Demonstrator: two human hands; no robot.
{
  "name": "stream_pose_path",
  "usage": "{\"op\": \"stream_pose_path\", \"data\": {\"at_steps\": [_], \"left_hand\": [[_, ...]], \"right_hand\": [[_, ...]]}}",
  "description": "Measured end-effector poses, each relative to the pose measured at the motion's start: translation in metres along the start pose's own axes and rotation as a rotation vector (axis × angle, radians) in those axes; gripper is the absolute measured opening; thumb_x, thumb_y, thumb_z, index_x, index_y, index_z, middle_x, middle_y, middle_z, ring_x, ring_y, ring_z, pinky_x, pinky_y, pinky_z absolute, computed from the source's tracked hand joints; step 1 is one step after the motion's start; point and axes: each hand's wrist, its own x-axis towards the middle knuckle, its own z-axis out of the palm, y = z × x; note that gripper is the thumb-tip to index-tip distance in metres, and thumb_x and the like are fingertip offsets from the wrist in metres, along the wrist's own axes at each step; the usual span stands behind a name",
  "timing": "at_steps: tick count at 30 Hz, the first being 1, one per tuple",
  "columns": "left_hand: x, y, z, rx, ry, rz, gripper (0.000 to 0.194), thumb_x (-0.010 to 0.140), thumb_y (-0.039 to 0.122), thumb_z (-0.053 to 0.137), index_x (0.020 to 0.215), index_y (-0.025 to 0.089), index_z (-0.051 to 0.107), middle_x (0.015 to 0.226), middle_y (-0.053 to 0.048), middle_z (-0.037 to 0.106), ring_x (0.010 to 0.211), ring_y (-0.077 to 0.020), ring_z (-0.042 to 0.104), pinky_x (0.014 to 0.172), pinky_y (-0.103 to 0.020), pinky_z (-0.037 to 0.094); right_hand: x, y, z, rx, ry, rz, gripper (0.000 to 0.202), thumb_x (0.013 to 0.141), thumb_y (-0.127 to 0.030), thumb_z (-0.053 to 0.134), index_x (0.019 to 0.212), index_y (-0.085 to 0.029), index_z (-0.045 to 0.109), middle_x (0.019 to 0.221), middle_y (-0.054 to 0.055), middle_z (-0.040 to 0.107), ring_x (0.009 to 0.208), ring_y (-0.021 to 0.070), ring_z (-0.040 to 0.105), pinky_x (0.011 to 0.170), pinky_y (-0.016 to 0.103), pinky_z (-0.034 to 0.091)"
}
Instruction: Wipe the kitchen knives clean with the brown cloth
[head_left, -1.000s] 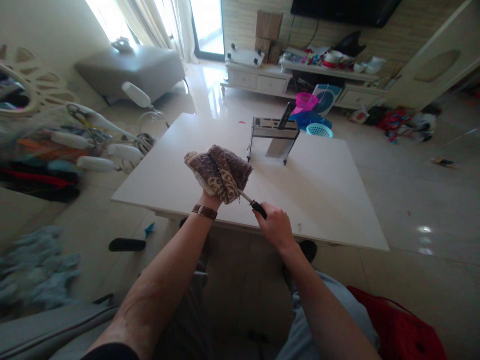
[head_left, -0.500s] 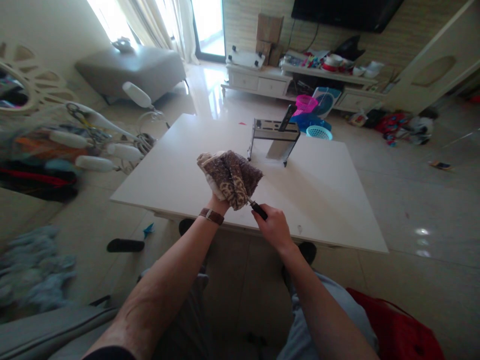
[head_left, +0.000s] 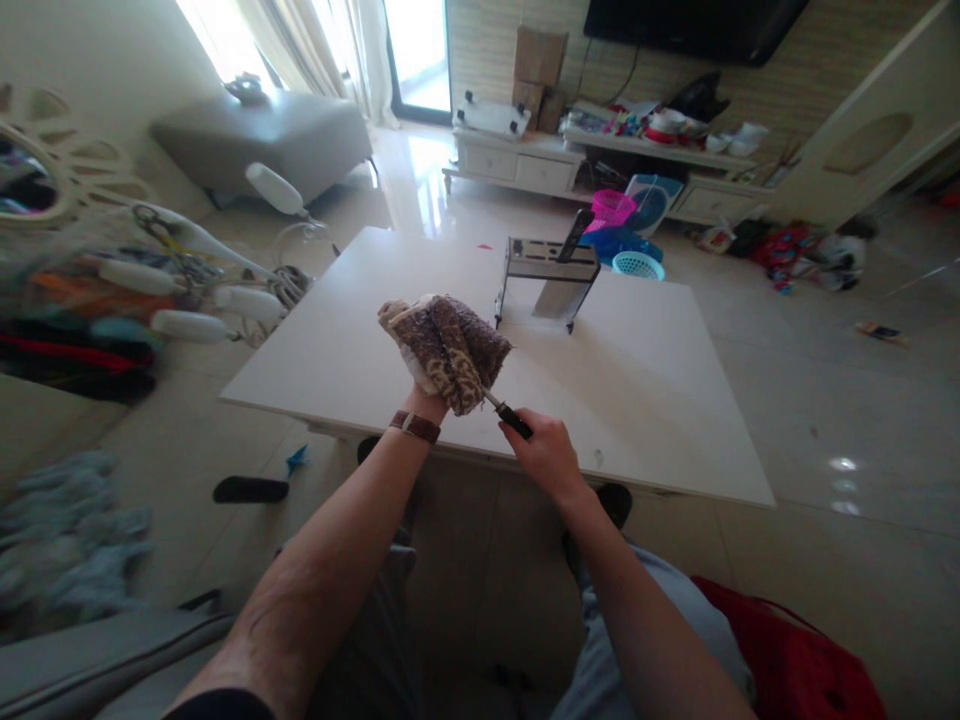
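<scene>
Bunching a brown patterned cloth (head_left: pixel 448 348) around itself, the left hand (head_left: pixel 424 385) clamps the fabric over a knife's blade above the bench (head_left: pixel 645 380). Rightward, the right hand (head_left: pixel 547 455) grips the knife (head_left: pixel 513 420) by its black handle, keeping fingers off the edge.

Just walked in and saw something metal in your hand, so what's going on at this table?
A person sits at a white table. Their left hand is wrapped in a brown patterned cloth, which is closed around the blade of a knife. Their right hand grips the knife's black handle, just above the table's near edge. Farther back on the table stands a metal knife rack with another black-handled knife in it.
</scene>
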Motion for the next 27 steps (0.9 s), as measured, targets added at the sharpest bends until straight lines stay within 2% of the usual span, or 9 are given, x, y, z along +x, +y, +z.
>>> {"op": "stream_pose_path", "data": {"at_steps": [7, 11, 15, 19, 23, 25, 27], "left_hand": [[-0.006, 0.035, 0.006, -0.090, -0.029, 0.077, 0.071, 0.103, 0.071, 0.023, 0.137, 0.026, 0.067, 0.138, -0.009, 0.070, 0.151, -0.0331, 0.043, 0.127, -0.057, 0.031], [0.000, 0.037, -0.003, -0.115, -0.041, 0.046, 0.074, 0.103, 0.072, 0.017, 0.139, 0.029, 0.066, 0.141, -0.007, 0.069, 0.150, -0.0306, 0.046, 0.125, -0.059, 0.034], [0.001, 0.028, -0.007, -0.069, -0.018, 0.025, 0.073, 0.103, 0.072, 0.022, 0.137, 0.026, 0.067, 0.145, -0.008, 0.066, 0.153, -0.0322, 0.042, 0.126, -0.058, 0.034], [-0.006, 0.016, 0.004, -0.025, -0.062, -0.009, 0.070, 0.101, 0.073, 0.028, 0.133, 0.028, 0.070, 0.143, -0.007, 0.068, 0.152, -0.0339, 0.044, 0.126, -0.057, 0.035], [-0.014, -0.006, 0.010, 0.015, -0.113, -0.125, 0.068, 0.101, 0.070, 0.029, 0.128, 0.026, 0.073, 0.138, -0.009, 0.071, 0.149, -0.0361, 0.047, 0.125, -0.058, 0.037], [-0.016, -0.020, 0.009, 0.039, -0.089, -0.178, 0.064, 0.102, 0.065, 0.030, 0.127, 0.025, 0.074, 0.136, -0.010, 0.073, 0.148, -0.0361, 0.049, 0.124, -0.058, 0.039], [-0.016, -0.032, 0.009, 0.046, -0.057, -0.174, 0.062, 0.103, 0.063, 0.030, 0.126, 0.026, 0.074, 0.135, -0.010, 0.073, 0.146, -0.0347, 0.052, 0.122, -0.057, 0.042]], "right_hand": [[-0.003, 0.003, -0.010, -0.110, -0.040, -0.069, 0.017, 0.099, -0.031, 0.066, 0.088, -0.021, 0.073, 0.084, 0.006, 0.075, 0.077, 0.0210, 0.068, 0.068, 0.028, 0.036], [-0.006, 0.007, -0.013, -0.149, -0.015, -0.071, 0.017, 0.100, -0.031, 0.064, 0.091, -0.021, 0.073, 0.087, 0.008, 0.077, 0.078, 0.0220, 0.069, 0.068, 0.029, 0.038], [-0.007, 0.009, -0.010, -0.096, 0.065, -0.043, 0.019, 0.100, -0.034, 0.062, 0.092, -0.020, 0.073, 0.083, 0.008, 0.076, 0.075, 0.0225, 0.068, 0.068, 0.029, 0.039], [-0.003, 0.010, -0.005, -0.081, 0.122, 0.010, 0.020, 0.098, -0.036, 0.064, 0.089, -0.020, 0.072, 0.078, 0.008, 0.073, 0.074, 0.0237, 0.066, 0.067, 0.029, 0.039], [0.000, 0.006, 0.002, -0.037, 0.124, 0.012, 0.022, 0.099, -0.037, 0.062, 0.089, -0.020, 0.071, 0.079, 0.008, 0.072, 0.073, 0.0228, 0.064, 0.067, 0.029, 0.038], [0.001, 0.004, 0.005, -0.017, 0.110, 0.018, 0.024, 0.099, -0.038, 0.061, 0.087, -0.020, 0.070, 0.077, 0.007, 0.072, 0.070, 0.0217, 0.063, 0.066, 0.029, 0.036], [0.002, 0.003, 0.006, 0.000, 0.099, 0.036, 0.026, 0.099, -0.039, 0.061, 0.084, -0.020, 0.069, 0.074, 0.007, 0.071, 0.067, 0.0206, 0.061, 0.065, 0.029, 0.035]]}}
